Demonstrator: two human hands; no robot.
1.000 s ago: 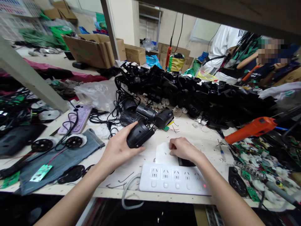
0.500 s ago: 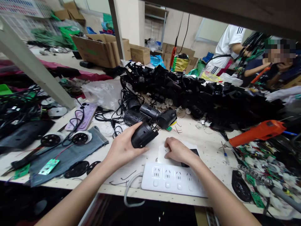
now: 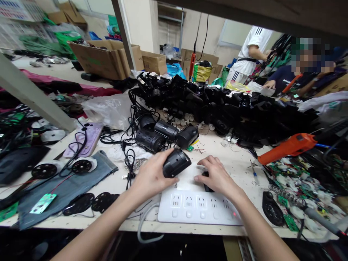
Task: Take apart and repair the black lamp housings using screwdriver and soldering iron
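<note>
One black housing [image 3: 175, 165] clasped in left hand [image 3: 152, 172], pointing right-ish lengthwise, scooted rightward since earlier, near loosely spread right hand [image 3: 216, 174].

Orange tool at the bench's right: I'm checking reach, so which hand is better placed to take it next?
Likely the right hand: it is nearer the orange tool and stands open, while the left hand holds a black housing.

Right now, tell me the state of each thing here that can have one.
Left hand: gripping the black casing.
Black casing: held, tilted.
Right hand: half open, fingers bent.
Power strip: red light lit.
Near driver: not in hand.
Middle driver: hanging.
Big carton: top open.
Phone: back up, cord across it.
</note>
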